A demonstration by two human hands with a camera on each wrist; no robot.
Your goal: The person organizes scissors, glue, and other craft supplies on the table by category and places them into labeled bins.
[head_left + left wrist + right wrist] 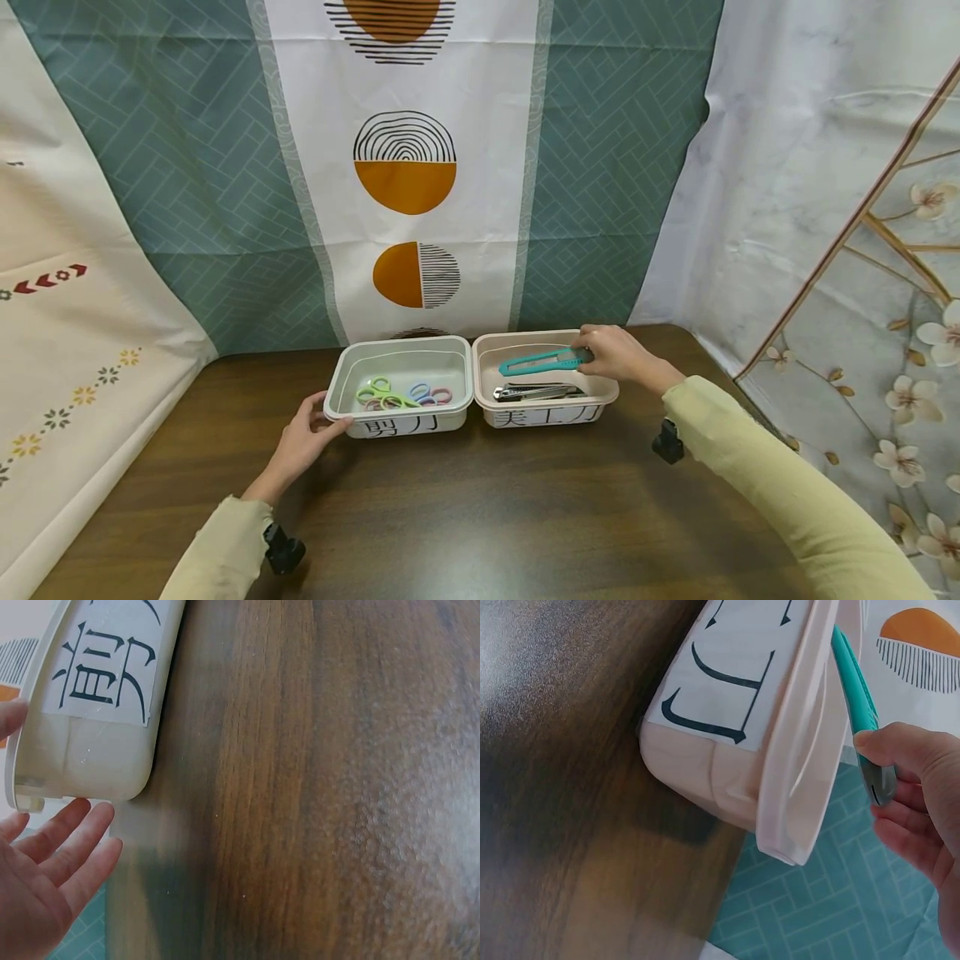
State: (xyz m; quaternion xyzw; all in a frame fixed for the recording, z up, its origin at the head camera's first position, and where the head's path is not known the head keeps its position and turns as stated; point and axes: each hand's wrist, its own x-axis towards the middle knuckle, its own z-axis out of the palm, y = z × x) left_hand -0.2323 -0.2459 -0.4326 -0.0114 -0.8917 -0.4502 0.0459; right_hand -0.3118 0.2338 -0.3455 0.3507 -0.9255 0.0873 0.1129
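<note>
My right hand pinches a teal utility knife above the pink bin. My left hand rests open, fingers touching the green bin.

A white paper label on the front of the grey-green bin reads 剪刀. The label on the pink bin reads 美工刀.

Left hand reached forward, fingers straight, right hand raised, fingers curled in a pinch
</note>
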